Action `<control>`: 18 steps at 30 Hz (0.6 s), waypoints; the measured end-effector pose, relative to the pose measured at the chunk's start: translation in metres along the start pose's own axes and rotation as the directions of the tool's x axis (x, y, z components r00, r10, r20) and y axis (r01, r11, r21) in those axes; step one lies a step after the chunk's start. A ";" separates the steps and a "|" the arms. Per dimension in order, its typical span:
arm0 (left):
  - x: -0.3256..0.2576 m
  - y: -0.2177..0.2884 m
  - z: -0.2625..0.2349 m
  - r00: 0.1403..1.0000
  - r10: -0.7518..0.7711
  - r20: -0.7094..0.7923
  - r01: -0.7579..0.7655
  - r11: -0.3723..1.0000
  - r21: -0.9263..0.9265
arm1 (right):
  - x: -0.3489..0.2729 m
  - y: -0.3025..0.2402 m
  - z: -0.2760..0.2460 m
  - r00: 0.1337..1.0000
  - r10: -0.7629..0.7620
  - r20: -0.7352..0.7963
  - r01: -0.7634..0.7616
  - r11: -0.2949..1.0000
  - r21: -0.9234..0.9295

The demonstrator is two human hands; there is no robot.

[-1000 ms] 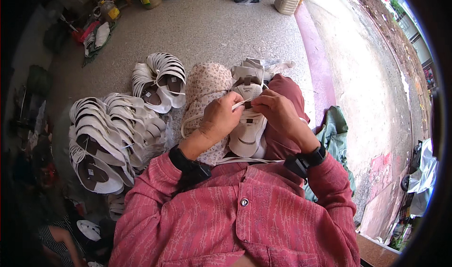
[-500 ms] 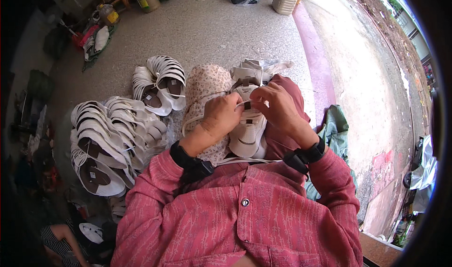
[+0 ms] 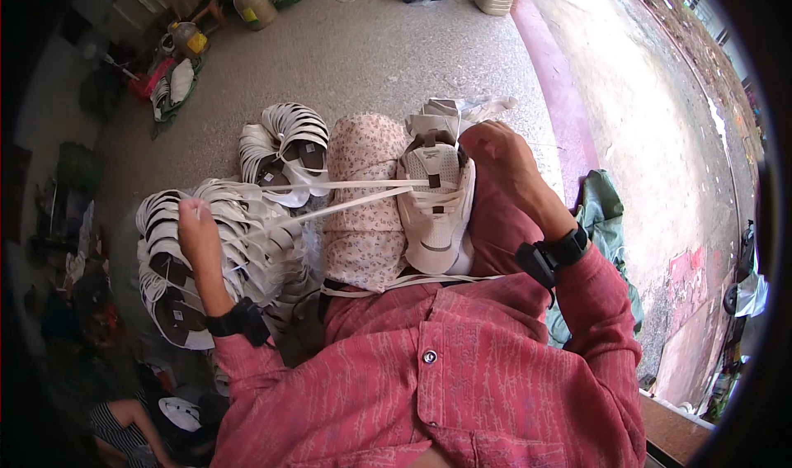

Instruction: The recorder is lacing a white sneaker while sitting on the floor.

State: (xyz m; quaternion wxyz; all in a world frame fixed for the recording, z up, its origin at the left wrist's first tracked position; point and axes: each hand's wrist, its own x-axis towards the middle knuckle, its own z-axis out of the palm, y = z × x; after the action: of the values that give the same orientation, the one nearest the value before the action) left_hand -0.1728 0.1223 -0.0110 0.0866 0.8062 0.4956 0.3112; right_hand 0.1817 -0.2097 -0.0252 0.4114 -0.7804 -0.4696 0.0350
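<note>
Lace [image 3: 363,184] is running in two pale strands across the floral cloth [image 3: 363,253], from the white shoe [image 3: 436,224] to the left hand [image 3: 198,220]. That hand is holding its fingers closed around the lace, above the stacked shoes [image 3: 169,245]. The shoe is resting between the floral cloth and the right leg [image 3: 511,229], its toe pointing toward the body. The right hand [image 3: 499,150] is hovering beside the shoe, fingers partly curled; whether it is gripping anything, I cannot tell.
</note>
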 end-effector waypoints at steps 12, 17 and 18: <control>-0.073 0.163 0.056 0.675 0.465 0.572 0.218 0.615 -0.758 | 0.007 0.001 0.018 0.972 -0.110 0.207 0.125 0.990 -0.063; -0.085 0.206 0.079 0.609 0.566 0.556 0.331 0.456 -0.826 | 0.021 -0.006 0.010 0.856 0.068 0.513 -0.246 0.925 0.288; -0.087 0.209 0.083 0.604 0.585 0.542 0.276 0.484 -0.830 | 0.020 -0.001 0.010 0.858 0.073 0.508 -0.249 0.924 0.289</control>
State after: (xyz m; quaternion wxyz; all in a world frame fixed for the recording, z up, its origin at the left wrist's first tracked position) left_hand 0.0040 -0.0409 -0.0189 0.6477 0.7434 0.0935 0.1382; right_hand 0.1880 -0.1878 -0.0247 0.4052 -0.6987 -0.4766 0.3472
